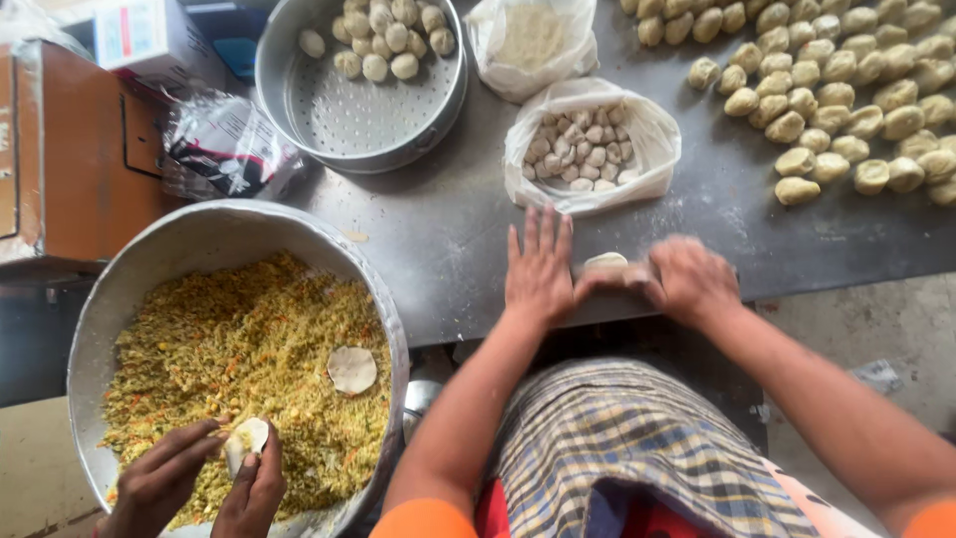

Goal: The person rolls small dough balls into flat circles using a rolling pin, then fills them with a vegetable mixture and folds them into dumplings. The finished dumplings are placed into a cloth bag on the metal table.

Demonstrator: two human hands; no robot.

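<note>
At the far left stands a brown cardboard box (70,149), and near it a wide metal basin (149,269) heaped with yellow shredded filling (229,359); a flat dough disc (353,370) lies on the filling, and another person's two hands (204,478) at the near left edge pinch a filled dumpling (244,441). Farther off, a perforated steamer tray (358,110) holds a cluster of finished dumplings. In the middle of the grey tabletop (448,229) an open plastic bag (593,144) holds small dough balls, with a second bag of pale flour (528,40) beyond it. The person's left hand (539,269) lies flat, fingers straight and close together, palm down on the tabletop, its thumb side touching a small piece of dough (605,263). The right hand (692,281) is blurred, curled over the right end of that dough; I cannot tell how tightly its fingers close. The dough sits at the near edge of the tabletop between both hands. So close to the edge, it could slide off onto the lap if pressed unevenly, and on the bare patch it might stick and tear. At the far right, rows of shaped dumplings (846,90) lie crowded; a stray elbow could dent them. The tabletop is dull metal, lightly floured; a concrete floor (876,329) shows at the near right.
</note>
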